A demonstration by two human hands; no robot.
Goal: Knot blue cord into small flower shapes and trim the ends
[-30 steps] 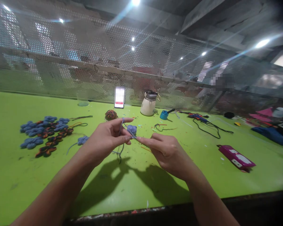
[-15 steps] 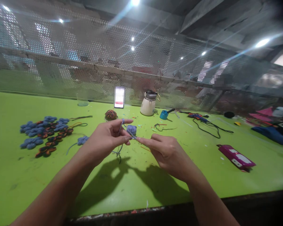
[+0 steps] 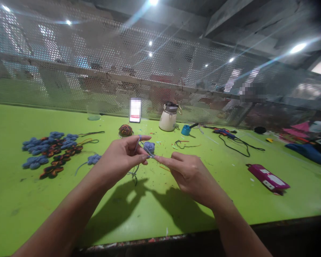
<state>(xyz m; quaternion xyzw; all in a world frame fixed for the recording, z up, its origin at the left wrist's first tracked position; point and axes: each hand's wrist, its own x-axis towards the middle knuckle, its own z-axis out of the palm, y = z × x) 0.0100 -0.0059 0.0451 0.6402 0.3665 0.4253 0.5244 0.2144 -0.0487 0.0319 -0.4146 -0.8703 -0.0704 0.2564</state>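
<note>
My left hand (image 3: 124,152) is closed in a pinch on blue yarn (image 3: 139,142). A strand loops around its raised index finger, and loose ends hang below the fingers. Fingertip to fingertip with it, my right hand (image 3: 189,175) is closed around a crochet hook (image 3: 151,156). Only a small shiny bit of the hook shows between the hands; the fingers cover the rest. Just behind them on the table lies a ball of blue yarn (image 3: 149,147). A small blue crocheted flower (image 3: 93,159) rests left of my left wrist, its yarn tail trailing.
Blue and dark orange crocheted flowers (image 3: 35,161) lie at left. Behind are a multicoloured yarn ball (image 3: 125,130), phone (image 3: 135,110), clear cup (image 3: 93,113), white jug (image 3: 168,119) and blue pot (image 3: 186,130). At right are a glue gun (image 3: 224,133) and magenta case (image 3: 269,177).
</note>
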